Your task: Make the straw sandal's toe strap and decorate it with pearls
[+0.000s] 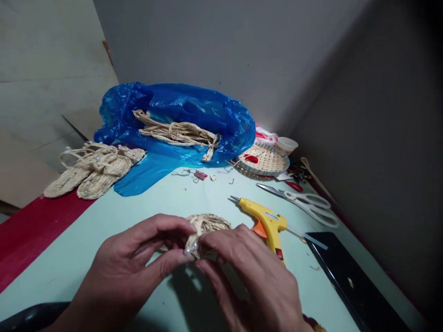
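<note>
Both hands are closed on a woven straw slipper (209, 222) above the table. My left hand (133, 260) pinches its near edge between thumb and fingers, beside a few pearl-like beads (191, 249). From the other side, my right hand (254, 272) grips the same edge, and its fingers hide much of the slipper's right part. Just beyond the right hand lies a yellow glue gun (261, 213) with an orange trigger and a clear glue stick out of its back.
Finished-looking straw slippers (104, 170) lie at the left. A blue plastic bag (180, 99) with a bundle of dried straw (176, 131) is at the back. White-handled scissors (304, 200), a woven basket (266, 159) and a black phone-like slab (349, 276) are on the right.
</note>
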The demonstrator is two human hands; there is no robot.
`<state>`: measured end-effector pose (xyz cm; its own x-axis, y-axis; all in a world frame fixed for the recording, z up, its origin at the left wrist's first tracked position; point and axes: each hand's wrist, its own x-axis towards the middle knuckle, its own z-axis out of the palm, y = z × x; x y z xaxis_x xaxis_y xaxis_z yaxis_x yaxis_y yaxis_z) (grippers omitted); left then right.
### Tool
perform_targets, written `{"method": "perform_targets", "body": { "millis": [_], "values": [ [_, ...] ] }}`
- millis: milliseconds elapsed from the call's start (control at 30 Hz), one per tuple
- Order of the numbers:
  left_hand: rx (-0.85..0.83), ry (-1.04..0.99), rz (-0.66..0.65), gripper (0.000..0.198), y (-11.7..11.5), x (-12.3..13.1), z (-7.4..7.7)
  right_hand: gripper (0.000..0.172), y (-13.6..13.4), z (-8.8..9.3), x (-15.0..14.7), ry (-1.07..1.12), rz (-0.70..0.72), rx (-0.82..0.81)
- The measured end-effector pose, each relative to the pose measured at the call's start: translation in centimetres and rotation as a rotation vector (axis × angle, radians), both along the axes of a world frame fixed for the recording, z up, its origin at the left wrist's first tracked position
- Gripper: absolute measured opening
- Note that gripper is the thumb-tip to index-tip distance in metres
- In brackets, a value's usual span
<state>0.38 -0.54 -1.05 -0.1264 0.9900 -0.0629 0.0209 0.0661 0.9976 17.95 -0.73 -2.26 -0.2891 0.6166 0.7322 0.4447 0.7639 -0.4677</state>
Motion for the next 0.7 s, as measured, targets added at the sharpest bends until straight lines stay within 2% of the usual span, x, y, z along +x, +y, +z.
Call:
{"method": "perform_targets", "body": {
  "millis": [133,233,400,500,700],
  "values": [
    [0.007,0.061,0.013,0.018,-0.3,0.3,0.1,0.017,0.0,0.2,0.6,-0.054,0.016,0.008],
    [-0.006,0.065,0.030,0.017,-0.4,0.6,0.3,0.018,0.0,0.6,1.1,-0.183,0.000,0.021],
    [-0.040,0.044,0.066,0.020,-0.5,1.0,0.8,0.023,-0.3,1.1,1.0,-0.326,-0.046,0.125],
    [-0.067,0.030,0.060,0.019,-0.5,1.0,0.9,0.019,-0.5,1.1,0.8,-0.321,-0.061,0.142],
    [-0.067,0.075,0.062,0.018,-0.5,0.9,0.7,0.014,-0.5,0.5,0.5,-0.240,-0.064,0.056]
  ]
}}
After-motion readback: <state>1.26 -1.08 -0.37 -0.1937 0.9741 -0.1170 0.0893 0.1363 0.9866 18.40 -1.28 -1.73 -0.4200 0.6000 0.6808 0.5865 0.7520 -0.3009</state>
